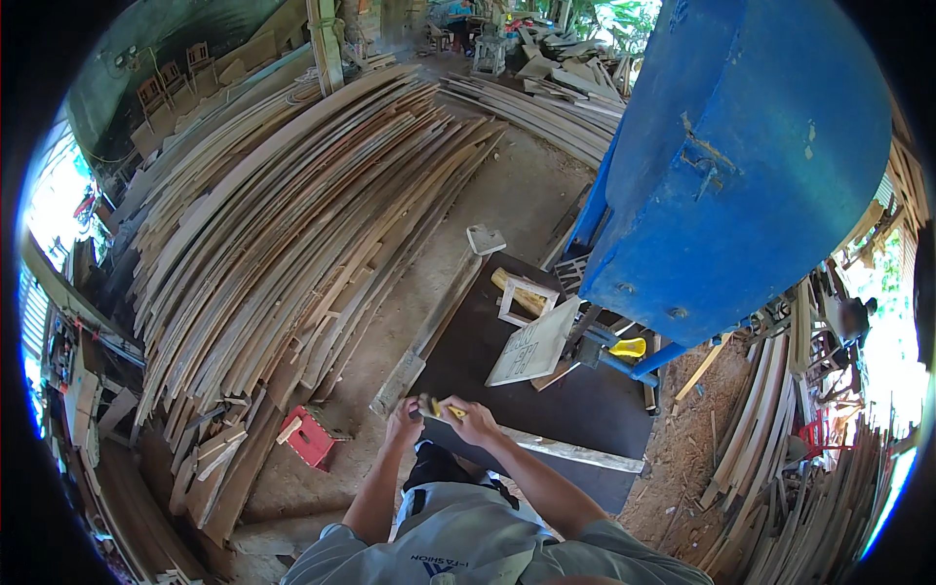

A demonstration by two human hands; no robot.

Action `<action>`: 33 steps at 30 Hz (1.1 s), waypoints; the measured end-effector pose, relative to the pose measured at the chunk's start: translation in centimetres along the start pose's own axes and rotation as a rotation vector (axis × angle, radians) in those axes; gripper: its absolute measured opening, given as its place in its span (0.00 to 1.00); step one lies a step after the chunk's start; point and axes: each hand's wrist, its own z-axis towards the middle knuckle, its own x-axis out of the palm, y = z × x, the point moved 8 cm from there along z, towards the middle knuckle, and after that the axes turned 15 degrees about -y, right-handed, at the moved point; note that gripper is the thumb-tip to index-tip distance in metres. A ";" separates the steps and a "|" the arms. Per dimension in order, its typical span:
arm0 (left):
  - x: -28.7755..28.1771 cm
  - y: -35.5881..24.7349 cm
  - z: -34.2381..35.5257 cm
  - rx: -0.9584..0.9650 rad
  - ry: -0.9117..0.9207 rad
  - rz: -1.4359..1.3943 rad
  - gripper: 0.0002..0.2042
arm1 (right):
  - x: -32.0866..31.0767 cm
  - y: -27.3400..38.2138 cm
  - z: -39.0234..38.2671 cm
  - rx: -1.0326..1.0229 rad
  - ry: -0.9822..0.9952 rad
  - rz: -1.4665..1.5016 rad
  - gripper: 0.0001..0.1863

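In front of my body, above the near edge of a dark flat board (pixel 604 409), my two hands are close together. My right hand (pixel 473 423) is closed on a small yellow tool (pixel 456 412), whose kind I cannot make out. Beside it, the fingers of my left hand (pixel 404 423) are closed around a small dark piece (pixel 417 413). Whether that piece joins the yellow tool is too small to tell. Just beyond my hands, a pale board with dark lettering (pixel 534 343) leans at a tilt, next to a pale wooden frame (pixel 526 300).
A big blue metal machine housing (pixel 741 175) looms at the right. Long stacked planks (pixel 292 224) fill the left side. A red stool (pixel 312 439) stands left of my legs. More timber (pixel 760 419) lies at the right over sawdust. Far back, a person (pixel 460 21) sits.
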 end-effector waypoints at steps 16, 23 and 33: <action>0.5 -3.2 -0.5 -0.190 0.045 -0.020 0.21 | -3.2 -0.9 -2.0 -0.107 -0.293 0.026 0.11; 0.3 -3.0 -0.2 -0.062 -0.001 0.038 0.20 | -1.6 -3.0 -1.4 -0.045 0.002 -0.016 0.15; 0.8 -2.5 -0.5 -0.069 0.011 0.039 0.17 | -3.6 -2.0 -1.0 0.017 -0.223 0.046 0.13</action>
